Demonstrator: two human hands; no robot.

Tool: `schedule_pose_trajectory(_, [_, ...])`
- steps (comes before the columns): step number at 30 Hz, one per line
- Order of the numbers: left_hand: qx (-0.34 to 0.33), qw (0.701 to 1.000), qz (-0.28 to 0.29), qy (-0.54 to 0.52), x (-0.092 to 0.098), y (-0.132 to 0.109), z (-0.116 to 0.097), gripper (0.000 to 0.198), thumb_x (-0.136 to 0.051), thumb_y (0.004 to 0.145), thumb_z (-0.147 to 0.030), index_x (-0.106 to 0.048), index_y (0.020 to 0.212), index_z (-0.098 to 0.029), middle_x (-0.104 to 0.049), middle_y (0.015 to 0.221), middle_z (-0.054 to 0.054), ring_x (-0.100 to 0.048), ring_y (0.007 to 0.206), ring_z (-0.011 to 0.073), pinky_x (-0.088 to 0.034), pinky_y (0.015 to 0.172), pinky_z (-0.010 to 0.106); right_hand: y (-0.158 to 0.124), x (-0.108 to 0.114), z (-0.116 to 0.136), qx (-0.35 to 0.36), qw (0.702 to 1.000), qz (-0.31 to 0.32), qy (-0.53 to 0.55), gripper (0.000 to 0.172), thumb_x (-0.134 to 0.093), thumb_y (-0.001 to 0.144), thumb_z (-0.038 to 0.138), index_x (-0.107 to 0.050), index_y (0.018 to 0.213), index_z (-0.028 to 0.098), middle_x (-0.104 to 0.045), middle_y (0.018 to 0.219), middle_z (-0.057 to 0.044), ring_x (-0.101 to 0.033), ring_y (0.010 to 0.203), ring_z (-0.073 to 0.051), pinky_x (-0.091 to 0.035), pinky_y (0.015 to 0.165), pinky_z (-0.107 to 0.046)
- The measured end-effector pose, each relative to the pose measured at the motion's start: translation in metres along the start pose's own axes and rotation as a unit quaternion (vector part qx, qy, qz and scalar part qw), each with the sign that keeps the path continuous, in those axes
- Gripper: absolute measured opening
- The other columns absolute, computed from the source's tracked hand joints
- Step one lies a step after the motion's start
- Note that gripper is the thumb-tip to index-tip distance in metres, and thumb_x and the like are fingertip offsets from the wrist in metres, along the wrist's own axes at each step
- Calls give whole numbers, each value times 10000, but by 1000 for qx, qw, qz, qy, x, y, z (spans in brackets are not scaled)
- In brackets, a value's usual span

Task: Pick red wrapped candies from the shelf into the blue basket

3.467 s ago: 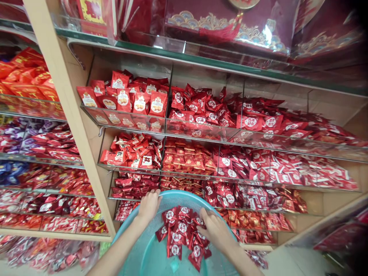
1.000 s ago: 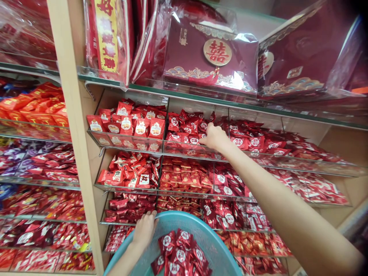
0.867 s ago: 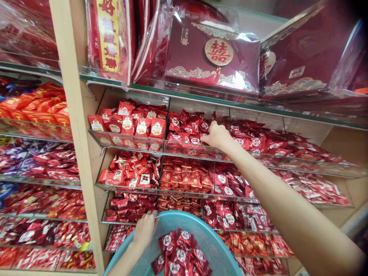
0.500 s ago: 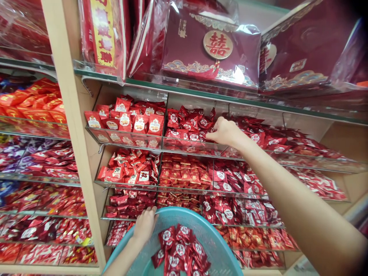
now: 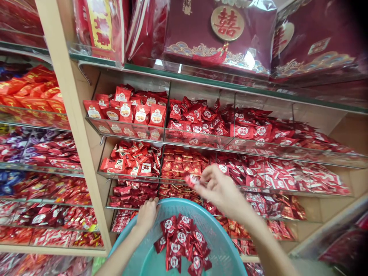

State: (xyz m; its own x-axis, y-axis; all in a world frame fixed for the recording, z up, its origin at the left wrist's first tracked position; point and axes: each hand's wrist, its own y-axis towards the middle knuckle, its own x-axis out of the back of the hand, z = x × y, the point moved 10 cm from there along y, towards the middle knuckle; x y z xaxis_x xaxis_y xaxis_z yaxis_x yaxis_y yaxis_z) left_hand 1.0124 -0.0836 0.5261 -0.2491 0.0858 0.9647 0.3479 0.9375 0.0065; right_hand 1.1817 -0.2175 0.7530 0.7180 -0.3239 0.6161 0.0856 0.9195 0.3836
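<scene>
My left hand (image 5: 147,214) grips the far rim of a round teal plastic basket (image 5: 218,245) held low in front of the shelves. A heap of red foil candy packets (image 5: 182,243) with round white labels lies inside it. My right hand (image 5: 221,189) hovers just above the basket's far edge, fingers pinched on one small red candy packet (image 5: 191,180). Behind it, the glass shelf compartment (image 5: 198,119) holds several packets of the same kind.
A wooden upright (image 5: 71,126) separates two shelf bays. Clear glass shelves (image 5: 129,132) hold piles of red, orange and purple wrapped sweets. Dark red gift boxes (image 5: 224,34) in plastic stand on the top shelf.
My right hand has come down from the upper shelf compartment to just above the basket, now with a red packet pinched in it. The left hand stays on the rim.
</scene>
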Motion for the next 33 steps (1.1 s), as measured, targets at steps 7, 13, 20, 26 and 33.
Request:
schedule_pose_trajectory(7, [5, 1000, -20, 18, -1, -2, 1, 335, -336, 927, -296, -530, 1178, -187, -570, 1153, 93, -552, 1064, 244, -442, 886, 377, -42, -119, -96, -79, 992, 85, 41, 229, -568, 757, 301, -410, 908, 232, -538, 797, 41, -442, 487, -76, -341, 480, -220])
schedule_pose_trajectory(13, [9, 998, -31, 48, 6, -6, -4, 350, -322, 920, -298, -566, 1146, -189, -579, 1081, 115, -620, 890, 244, -484, 743, 349, -50, -117, -106, -46, 998, 32, 24, 201, -546, 771, 275, -430, 932, 238, -542, 753, 25, -502, 583, -131, -407, 565, -250])
schedule_pose_trajectory(20, [-3, 996, -77, 46, 34, -15, -16, 383, -290, 918, -299, -630, 955, -127, -589, 980, 148, -577, 916, 279, -439, 760, 390, -52, -111, -112, -53, 998, 0, 17, 186, -549, 777, 309, -447, 922, 253, -532, 750, 18, -538, 667, -169, -433, 636, -277])
schedule_pose_trajectory(26, [-93, 948, -65, -296, 36, -15, -42, 490, -327, 884, -554, -490, 667, -146, -482, 647, 4, -453, 644, 118, -328, 624, 242, -55, -112, -111, -47, 999, -9, -3, 165, -526, 806, 318, -455, 939, 252, -575, 839, -6, -568, 725, -176, -449, 669, -284])
schedule_pose_trajectory(33, [-146, 877, 23, -457, 6, -17, -67, 459, -387, 835, -550, -337, 613, -152, -304, 596, -27, -289, 585, 81, -246, 561, 218, -55, -106, -119, -75, 994, -54, 60, 317, -565, 794, 364, -466, 1063, 228, -600, 995, -58, -601, 796, -183, -494, 722, -314])
